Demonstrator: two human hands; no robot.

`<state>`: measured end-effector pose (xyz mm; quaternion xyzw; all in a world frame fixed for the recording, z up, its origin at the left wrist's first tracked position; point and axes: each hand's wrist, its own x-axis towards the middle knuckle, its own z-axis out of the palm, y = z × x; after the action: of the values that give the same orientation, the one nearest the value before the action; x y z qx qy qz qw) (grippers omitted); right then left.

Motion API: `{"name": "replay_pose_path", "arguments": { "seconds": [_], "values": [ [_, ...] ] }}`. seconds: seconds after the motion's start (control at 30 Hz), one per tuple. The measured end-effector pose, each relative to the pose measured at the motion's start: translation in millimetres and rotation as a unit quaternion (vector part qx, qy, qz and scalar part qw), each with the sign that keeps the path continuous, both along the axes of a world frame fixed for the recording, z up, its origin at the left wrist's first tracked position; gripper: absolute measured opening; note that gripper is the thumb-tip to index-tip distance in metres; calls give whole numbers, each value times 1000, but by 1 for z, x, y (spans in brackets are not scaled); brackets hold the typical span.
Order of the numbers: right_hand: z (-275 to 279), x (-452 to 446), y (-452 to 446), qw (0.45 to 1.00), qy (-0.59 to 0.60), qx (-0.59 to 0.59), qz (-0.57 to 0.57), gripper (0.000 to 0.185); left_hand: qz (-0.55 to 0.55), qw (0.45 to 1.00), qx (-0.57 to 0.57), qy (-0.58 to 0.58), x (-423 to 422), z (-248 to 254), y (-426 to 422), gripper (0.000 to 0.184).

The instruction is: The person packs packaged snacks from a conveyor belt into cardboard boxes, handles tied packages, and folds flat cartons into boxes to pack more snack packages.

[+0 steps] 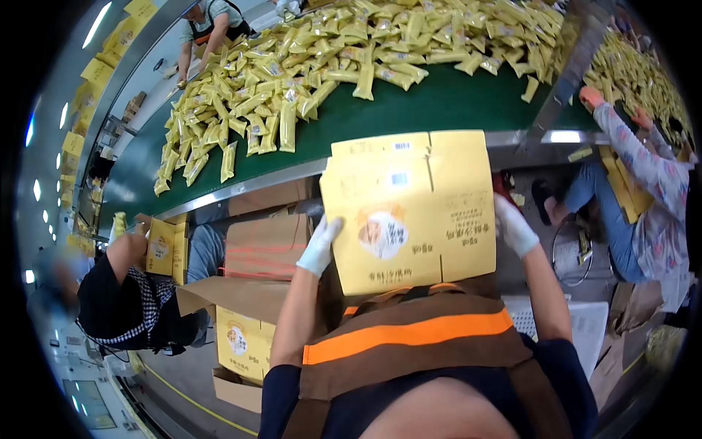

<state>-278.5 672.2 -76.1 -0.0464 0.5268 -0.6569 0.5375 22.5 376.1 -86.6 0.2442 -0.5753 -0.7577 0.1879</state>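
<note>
A flattened yellow cardboard box with a round printed picture and dark lettering is held up in front of my brown apron. My left hand, in a pale glove, grips its left edge, with the thumb on the front face. On the opposite edge, my right hand, also gloved, is closed around the side; the cardboard hides some of its fingers. Just beyond the box runs a green conveyor belt, where many yellow snack packets lie heaped.
An open carton with a yellow printed box stands at my left, near a brown carton. A co-worker in checked clothing sits left; another in a floral sleeve reaches to the belt at right. A white crate is beside me.
</note>
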Motion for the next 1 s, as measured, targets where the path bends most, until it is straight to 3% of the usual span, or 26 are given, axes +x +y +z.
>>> {"name": "replay_pose_path", "arguments": {
  "seconds": [0.03,0.07,0.1,0.23,0.33,0.4,0.53,0.63,0.77,0.87,1.0],
  "values": [
    [-20,-3,-9,997,60,-50,-28,55,14,998,69,-7,5,-2,5,64],
    [-39,-4,-16,986,122,-98,-56,53,36,998,51,-23,3,-1,7,62],
    [-28,5,-25,967,246,-31,-58,51,60,997,32,-39,-3,5,6,60],
    [32,25,-16,985,174,3,-16,51,64,996,59,-19,20,30,12,58],
    [21,50,6,988,143,-42,43,52,7,996,32,-80,57,46,30,60],
    [9,72,21,987,156,-38,3,53,-26,993,22,-115,79,33,44,61],
    [-7,80,36,994,105,36,21,54,3,984,84,-154,100,10,64,61],
    [-6,72,29,991,115,64,22,54,6,982,117,-147,87,-3,54,58],
    [-29,61,-3,991,127,26,-15,54,11,991,73,-112,71,-12,22,54],
    [-58,40,-28,987,131,85,39,56,38,988,70,-134,53,-34,1,53],
    [-74,32,-30,992,110,53,34,56,74,981,32,-176,26,-14,-5,50]
  ]
}}
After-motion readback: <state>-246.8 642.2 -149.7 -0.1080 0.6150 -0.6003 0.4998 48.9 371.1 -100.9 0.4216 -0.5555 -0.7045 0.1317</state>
